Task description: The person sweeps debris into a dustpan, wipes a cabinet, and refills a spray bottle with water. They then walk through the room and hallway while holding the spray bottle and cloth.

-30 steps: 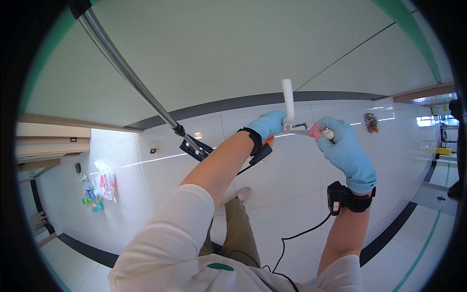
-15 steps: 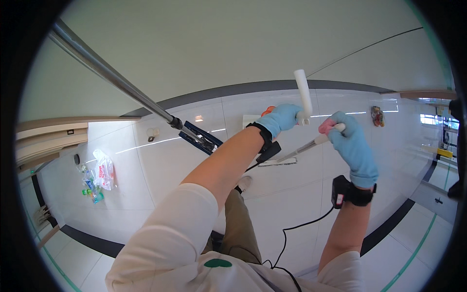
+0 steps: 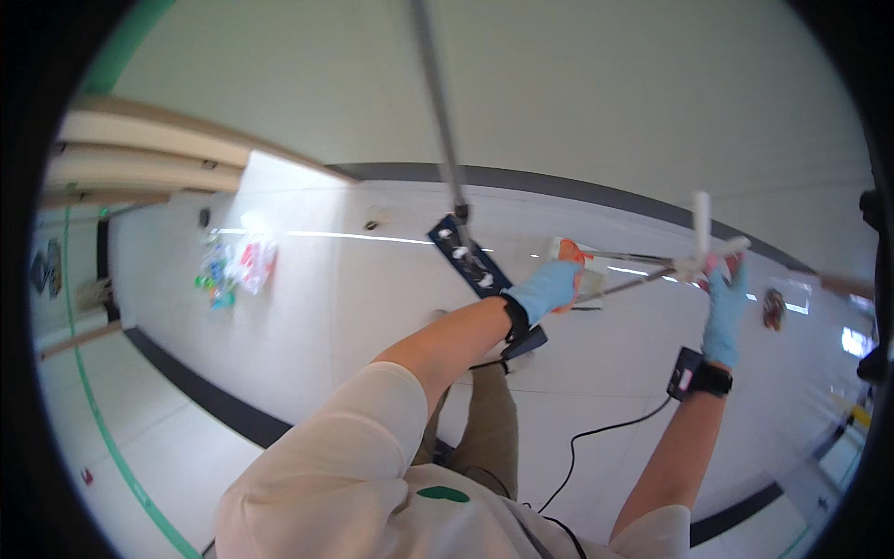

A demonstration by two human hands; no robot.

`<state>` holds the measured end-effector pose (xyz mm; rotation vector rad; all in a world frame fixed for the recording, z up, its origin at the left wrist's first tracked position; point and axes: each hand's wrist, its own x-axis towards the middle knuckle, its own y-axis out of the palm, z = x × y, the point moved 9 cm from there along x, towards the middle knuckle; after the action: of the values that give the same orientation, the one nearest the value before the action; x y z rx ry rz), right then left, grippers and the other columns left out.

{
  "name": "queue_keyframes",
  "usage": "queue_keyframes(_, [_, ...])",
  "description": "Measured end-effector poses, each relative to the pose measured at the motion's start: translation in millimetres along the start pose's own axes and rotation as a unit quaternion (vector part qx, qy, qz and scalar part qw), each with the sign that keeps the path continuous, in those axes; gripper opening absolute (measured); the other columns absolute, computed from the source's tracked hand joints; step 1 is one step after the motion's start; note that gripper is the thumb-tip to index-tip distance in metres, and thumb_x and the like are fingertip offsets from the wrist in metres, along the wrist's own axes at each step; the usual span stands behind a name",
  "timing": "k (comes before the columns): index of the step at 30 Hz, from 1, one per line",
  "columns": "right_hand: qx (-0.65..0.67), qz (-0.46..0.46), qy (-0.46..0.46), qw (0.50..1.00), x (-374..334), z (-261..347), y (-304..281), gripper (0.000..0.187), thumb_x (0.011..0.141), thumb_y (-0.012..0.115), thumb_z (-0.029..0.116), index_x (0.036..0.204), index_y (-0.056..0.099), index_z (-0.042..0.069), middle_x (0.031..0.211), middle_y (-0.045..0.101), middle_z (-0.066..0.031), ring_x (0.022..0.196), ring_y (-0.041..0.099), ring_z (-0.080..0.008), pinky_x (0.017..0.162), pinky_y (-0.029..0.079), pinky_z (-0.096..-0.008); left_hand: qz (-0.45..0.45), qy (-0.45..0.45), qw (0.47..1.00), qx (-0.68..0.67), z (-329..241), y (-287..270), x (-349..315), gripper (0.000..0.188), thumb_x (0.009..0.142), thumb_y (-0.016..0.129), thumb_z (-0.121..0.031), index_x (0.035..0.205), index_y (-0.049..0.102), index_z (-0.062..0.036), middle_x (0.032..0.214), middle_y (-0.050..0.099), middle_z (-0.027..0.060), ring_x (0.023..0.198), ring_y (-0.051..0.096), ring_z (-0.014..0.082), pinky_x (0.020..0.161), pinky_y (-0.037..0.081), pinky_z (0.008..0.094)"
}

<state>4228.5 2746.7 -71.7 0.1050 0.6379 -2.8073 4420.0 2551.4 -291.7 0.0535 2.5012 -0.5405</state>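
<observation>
Both curl their fingers: left hand (image 3: 548, 289) around an orange object (image 3: 569, 249), right hand (image 3: 723, 307) around a white handle (image 3: 735, 245). Bottles (image 3: 220, 291) lie uncollected.

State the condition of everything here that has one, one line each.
Left hand: gloved, against an orange part; grip unclear.
Right hand: gloved, closed on a pink-and-white handle.
Flat mop head: attached to a metal pole.
Plastic bag: crumpled, on the floor.
Bottles: lying beside the bag.
Black cable: slack.

white handle (image 3: 702, 224), pointing up in view | two grey poles (image 3: 635, 284), left of handle | orange piece (image 3: 570, 251), farther left
</observation>
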Motion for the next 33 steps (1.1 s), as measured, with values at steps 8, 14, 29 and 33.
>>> queue_keyframes(8, [0.081,-0.036,0.176,0.98,-138,-119,48,0.058,0.104,0.05,0.045,0.146,0.046,0.005,0.137,0.055,-0.0115,0.111,0.061,-0.023,0.094,0.051,-0.0384,-0.016,-0.232,0.83,-0.507,285,-57,-241,0.032,0.095,0.067,-0.029,0.107,0.067,0.0008,0.099,0.069,0.0096,0.083,0.065,0.0189,0.077,0.055,0.0338])
queue_keyframes(14, [-0.055,0.347,0.308,0.884,-304,-154,268,0.042,0.103,0.057,0.034,0.131,0.058,0.003,0.105,0.068,-0.0096,0.073,0.067,-0.0178,0.063,0.058,-0.032,-0.196,-0.248,0.741,-0.592,385,-126,-407,0.065,0.085,0.079,-0.029,0.134,0.048,0.0019,0.116,0.061,0.0151,0.092,0.062,0.0201,0.074,0.054,0.0339])
queue_keyframes(29, [-0.341,0.587,0.072,0.731,-298,-59,589,0.031,0.1,0.058,0.026,0.121,0.062,0.003,0.088,0.067,-0.0117,0.061,0.066,-0.0221,0.049,0.054,-0.035,-0.328,-0.465,0.773,-0.28,572,134,-845,0.042,0.086,0.07,-0.04,0.114,0.07,-0.0094,0.096,0.075,0.0132,0.079,0.072,0.029,0.069,0.057,0.0418])
queue_keyframes(33, [-0.466,0.584,0.11,0.655,-313,-57,628,0.032,0.101,0.055,0.027,0.119,0.062,0.002,0.092,0.07,-0.0142,0.068,0.07,-0.0272,0.056,0.057,-0.0393,-0.409,-0.596,0.482,-0.496,573,173,-914,0.047,0.078,0.082,-0.039,0.099,0.073,0.0019,0.097,0.074,0.017,0.083,0.072,0.0275,0.071,0.057,0.0423])
